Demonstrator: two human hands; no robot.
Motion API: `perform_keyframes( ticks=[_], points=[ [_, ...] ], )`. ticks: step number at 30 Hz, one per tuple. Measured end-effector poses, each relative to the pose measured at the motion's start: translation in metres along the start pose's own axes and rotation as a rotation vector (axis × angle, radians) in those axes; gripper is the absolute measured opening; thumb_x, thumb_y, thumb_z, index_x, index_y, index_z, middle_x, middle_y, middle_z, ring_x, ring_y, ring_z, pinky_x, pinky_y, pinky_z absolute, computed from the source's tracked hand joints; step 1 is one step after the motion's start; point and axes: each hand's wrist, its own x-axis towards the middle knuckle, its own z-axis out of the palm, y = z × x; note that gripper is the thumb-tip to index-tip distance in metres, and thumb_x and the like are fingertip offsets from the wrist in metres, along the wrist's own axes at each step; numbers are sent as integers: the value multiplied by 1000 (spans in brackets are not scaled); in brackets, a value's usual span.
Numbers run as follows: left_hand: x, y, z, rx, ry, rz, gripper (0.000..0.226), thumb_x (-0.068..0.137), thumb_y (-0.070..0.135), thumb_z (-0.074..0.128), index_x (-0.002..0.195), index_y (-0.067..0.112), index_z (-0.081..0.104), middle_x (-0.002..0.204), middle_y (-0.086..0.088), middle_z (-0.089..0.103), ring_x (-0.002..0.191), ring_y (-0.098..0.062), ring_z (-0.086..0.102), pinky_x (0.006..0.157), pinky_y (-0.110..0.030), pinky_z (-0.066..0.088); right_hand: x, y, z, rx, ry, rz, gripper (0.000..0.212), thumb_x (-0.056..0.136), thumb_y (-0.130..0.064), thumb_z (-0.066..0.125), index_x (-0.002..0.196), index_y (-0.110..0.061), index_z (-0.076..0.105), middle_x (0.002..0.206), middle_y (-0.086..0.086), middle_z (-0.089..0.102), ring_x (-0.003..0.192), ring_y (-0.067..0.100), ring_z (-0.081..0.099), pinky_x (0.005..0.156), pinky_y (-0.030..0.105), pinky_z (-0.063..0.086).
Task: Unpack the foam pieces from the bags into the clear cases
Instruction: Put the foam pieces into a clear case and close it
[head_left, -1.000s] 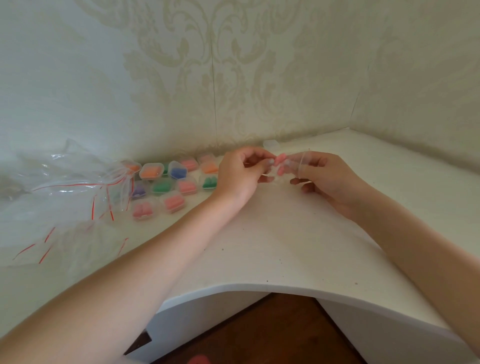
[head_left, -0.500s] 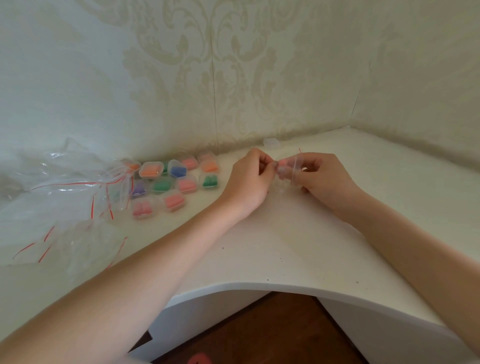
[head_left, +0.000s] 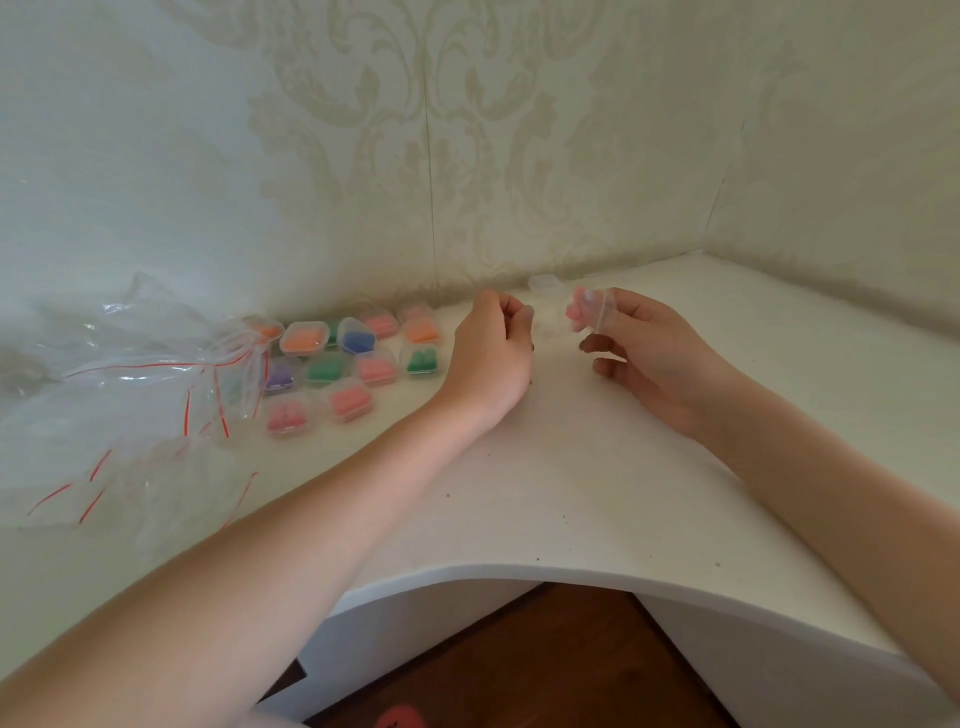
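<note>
My right hand (head_left: 649, 353) pinches a small clear bag (head_left: 595, 312) with a pink foam piece (head_left: 574, 310) showing at its left end, held just above the white desk (head_left: 571, 467). My left hand (head_left: 493, 353) is a short way to the left, its fingers curled toward the palm; whether they hold anything is hidden. A small empty clear case (head_left: 545, 283) sits by the wall behind the hands. Several clear cases (head_left: 353, 358) filled with orange, blue, green, purple and pink foam lie in a cluster left of my left hand.
A heap of clear zip bags with red strips (head_left: 145, 374) covers the desk's left side. Patterned walls close the corner at the back and right. The desk's front edge (head_left: 519, 571) curves inward above a brown floor.
My hands were together at the small bag; they have now pulled apart. The right hand keeps the bag and has lifted slightly, while the left has drawn back to the left.
</note>
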Motion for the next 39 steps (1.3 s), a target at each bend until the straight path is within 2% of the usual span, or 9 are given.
perform_keyframes(
  ticks=[3,5,14,19,23,26,32,36,39],
  points=[
    [-1,0,1,32,-34,53,13,99,15,41,86,16,44,70,1,51,63,-15,50,61,-32,44,1,-2,-5,164,-5,77,19,78,-38,64,84,-20,61,71,-15,62,66,5,52,57,16,39],
    [-2,-1,1,50,-45,72,10,99,16,41,90,12,45,70,2,50,63,-14,49,60,-29,43,2,-2,-7,199,-14,103,16,85,-35,62,82,-19,62,69,-14,62,65,5,52,54,15,41],
    [3,-5,-1,90,57,40,20,99,16,40,80,22,40,72,5,47,67,-19,50,60,-33,41,4,1,-4,80,-33,62,16,91,-28,58,80,-18,62,76,-11,64,62,4,41,53,15,35],
    [3,-4,-3,83,73,-13,23,99,18,40,78,25,38,75,3,49,69,-20,51,63,-35,44,0,2,-4,-248,50,-175,18,88,-27,64,74,-16,65,85,-1,69,64,4,47,54,17,33],
    [1,-2,-4,117,63,-2,16,99,19,40,83,20,41,81,-2,55,72,-23,56,65,-37,48,-1,1,-2,-468,102,-315,24,89,-31,64,71,-16,63,91,4,70,61,14,46,59,24,38],
    [-2,2,-2,14,-9,-67,19,97,20,44,79,22,40,82,-4,62,69,-18,62,59,-31,49,-3,0,1,-432,143,-306,19,90,-22,59,71,-20,57,88,1,70,60,10,48,57,17,39],
    [-8,14,-2,-214,-236,-154,18,93,22,54,96,4,52,76,-6,66,60,-14,63,55,-21,52,-4,5,2,-436,83,-288,16,89,-12,53,76,-22,54,81,-5,61,64,12,52,63,24,45],
    [-10,14,-4,-258,-230,-131,10,92,14,57,95,5,51,69,-6,63,56,-14,62,54,-22,53,-4,6,2,-460,32,-316,16,89,-15,53,76,-24,52,81,-8,57,60,9,50,63,26,45],
    [-9,12,-5,-278,-190,-144,13,89,11,61,96,6,51,65,-5,62,53,-15,61,54,-24,53,-2,6,1,-519,31,-326,16,89,-18,54,75,-26,53,82,-7,58,53,1,45,59,17,40]
  ],
)
